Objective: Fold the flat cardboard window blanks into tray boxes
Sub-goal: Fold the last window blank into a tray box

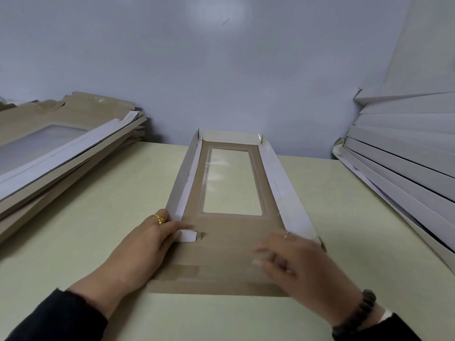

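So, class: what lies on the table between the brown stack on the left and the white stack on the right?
The half-folded window box, seen from the head camera.

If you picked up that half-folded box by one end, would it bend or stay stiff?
The half-folded box would probably sag: it is long, thin cardboard, its near end still flat. The raised side walls may stiffen the middle. It looks light; its clear window could dent.
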`<move>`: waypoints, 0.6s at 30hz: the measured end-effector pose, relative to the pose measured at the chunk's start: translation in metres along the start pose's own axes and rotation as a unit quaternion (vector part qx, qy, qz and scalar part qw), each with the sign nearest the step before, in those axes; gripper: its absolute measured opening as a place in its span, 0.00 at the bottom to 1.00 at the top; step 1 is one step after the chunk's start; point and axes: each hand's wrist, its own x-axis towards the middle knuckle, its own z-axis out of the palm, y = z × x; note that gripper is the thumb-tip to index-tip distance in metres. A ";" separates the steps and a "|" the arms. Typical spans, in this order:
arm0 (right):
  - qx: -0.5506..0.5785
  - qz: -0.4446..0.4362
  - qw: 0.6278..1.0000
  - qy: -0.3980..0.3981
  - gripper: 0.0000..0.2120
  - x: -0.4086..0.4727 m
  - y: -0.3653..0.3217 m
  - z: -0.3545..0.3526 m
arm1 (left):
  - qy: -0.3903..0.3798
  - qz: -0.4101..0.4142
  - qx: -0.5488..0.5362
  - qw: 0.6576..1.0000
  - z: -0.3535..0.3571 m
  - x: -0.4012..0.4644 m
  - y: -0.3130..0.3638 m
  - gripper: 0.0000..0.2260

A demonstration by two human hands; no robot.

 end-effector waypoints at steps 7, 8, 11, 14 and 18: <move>-0.010 0.114 0.972 0.203 0.22 -0.016 0.064 -0.035 | 0.000 0.001 0.001 1.000 0.001 0.000 -0.002 0.15; 0.007 0.121 0.978 0.172 0.27 -0.019 0.071 -0.036 | 0.000 0.001 0.001 1.000 0.001 0.000 -0.003 0.15; 0.052 0.111 0.988 0.094 0.34 -0.021 0.080 -0.034 | -0.001 0.002 -0.004 1.000 0.001 0.001 -0.003 0.15; 0.088 0.117 0.989 0.035 0.33 -0.019 0.082 -0.025 | 0.002 -0.001 -0.009 1.000 0.002 0.001 -0.005 0.14; 0.127 0.157 0.979 0.008 0.29 -0.021 0.086 -0.025 | -0.005 -0.001 -0.012 1.000 0.002 0.001 -0.007 0.14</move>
